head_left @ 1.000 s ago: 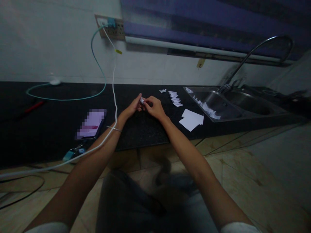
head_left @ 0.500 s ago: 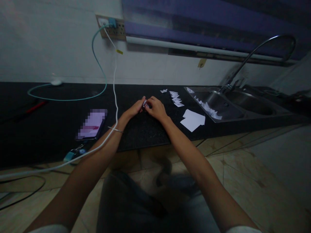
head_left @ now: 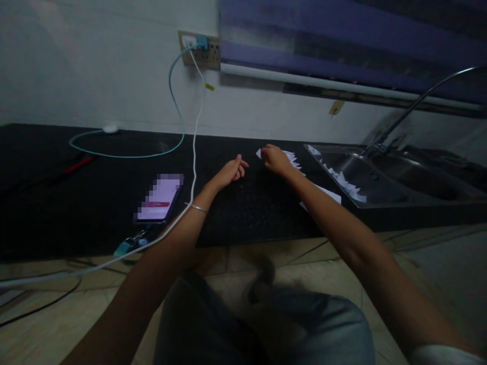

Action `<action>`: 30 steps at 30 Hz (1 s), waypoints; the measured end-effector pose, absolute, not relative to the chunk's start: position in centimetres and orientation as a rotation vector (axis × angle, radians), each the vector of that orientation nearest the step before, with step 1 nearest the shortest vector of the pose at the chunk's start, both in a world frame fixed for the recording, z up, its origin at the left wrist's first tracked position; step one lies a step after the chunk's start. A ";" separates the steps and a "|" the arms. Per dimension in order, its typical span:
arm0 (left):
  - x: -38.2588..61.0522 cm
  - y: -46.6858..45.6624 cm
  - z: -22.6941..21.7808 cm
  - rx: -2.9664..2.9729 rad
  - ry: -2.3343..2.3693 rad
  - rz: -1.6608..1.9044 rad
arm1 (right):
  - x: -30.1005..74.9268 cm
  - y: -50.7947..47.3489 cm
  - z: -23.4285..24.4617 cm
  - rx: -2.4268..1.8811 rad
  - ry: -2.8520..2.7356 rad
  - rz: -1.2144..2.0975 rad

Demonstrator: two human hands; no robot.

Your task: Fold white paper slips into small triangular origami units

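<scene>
My right hand is low over the black counter, fingers closed on a small white paper boat, of which only a pointed end shows left of the fingertips. Beyond that wrist stands a row of folded paper boats, partly covered by the hand. My left hand rests over the counter to the left, empty, its fingers loosely bent and apart. White paper sheets lie partly hidden under my right forearm.
More folded paper pieces line the left rim of the steel sink. A phone and keys with a teal fob lie left. A white cable crosses my left forearm; a teal cable loops behind.
My hands have come apart. The right has carried the small folded paper rightward to the row of boats; the left has let go. The view has swung slightly left.
</scene>
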State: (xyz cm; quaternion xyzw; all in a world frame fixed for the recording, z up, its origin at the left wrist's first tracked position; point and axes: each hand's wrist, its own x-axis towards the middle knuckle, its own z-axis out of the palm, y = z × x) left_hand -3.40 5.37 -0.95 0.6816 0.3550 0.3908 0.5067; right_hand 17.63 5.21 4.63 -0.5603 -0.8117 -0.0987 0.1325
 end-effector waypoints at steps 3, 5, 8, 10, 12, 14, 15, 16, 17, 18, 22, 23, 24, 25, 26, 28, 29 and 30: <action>-3.5 5.4 -1.2 1.826 0.817 0.908 | 20.5 7.7 5.9 -1.860 -2.528 -0.423; -3.5 5.2 -1.2 1.871 0.837 0.909 | 21.6 9.0 6.1 -1.883 -2.550 -0.440; -3.5 5.0 -0.9 1.896 0.843 0.900 | 22.2 10.5 5.7 -1.884 -2.591 -0.464; -3.5 5.0 -0.8 1.890 0.856 0.900 | 22.2 11.3 5.2 -1.862 -2.638 -0.562; -3.5 4.9 -0.7 1.881 0.864 0.898 | 22.1 11.9 4.8 -1.848 -2.663 -0.610; -3.5 4.9 -0.7 1.866 0.863 0.898 | 22.1 12.3 4.7 -1.842 -2.678 -0.607; -3.5 5.0 -0.8 1.856 0.857 0.898 | 22.2 12.4 4.7 -1.844 -2.678 -0.596; -3.5 5.0 -0.8 1.845 0.848 0.896 | 22.2 12.5 4.8 -1.852 -2.672 -0.583; -3.5 5.1 -0.9 1.837 0.838 0.895 | 22.3 12.6 4.9 -1.862 -2.657 -0.572; -3.5 5.2 -1.0 1.829 0.829 0.892 | 22.4 12.6 5.2 -1.869 -2.634 -0.568; -3.6 5.2 -1.0 1.806 0.825 0.884 | 22.3 11.1 7.6 -1.796 -2.569 -0.557; -3.6 5.1 -0.8 1.800 0.825 0.876 | 22.3 10.2 8.5 -1.744 -2.579 -0.530; -3.7 5.0 -0.7 1.792 0.831 0.877 | 22.2 9.0 9.4 -1.670 -2.600 -0.492; -3.7 4.8 -0.6 1.788 0.834 0.877 | 22.1 7.6 10.3 -1.594 -2.609 -0.446; -3.7 4.7 -0.4 1.784 0.840 0.871 | 22.1 6.0 11.1 -1.534 -2.582 -0.409; -3.7 4.4 -0.1 1.785 0.840 0.859 | 22.5 2.3 12.2 -1.524 -2.407 -0.360; -3.7 4.3 0.0 1.788 0.833 0.860 | 23.0 0.4 12.4 -1.534 -2.328 -0.332; -3.6 4.3 0.0 1.793 0.822 0.861 | 23.6 -1.4 12.3 -1.561 -2.251 -0.303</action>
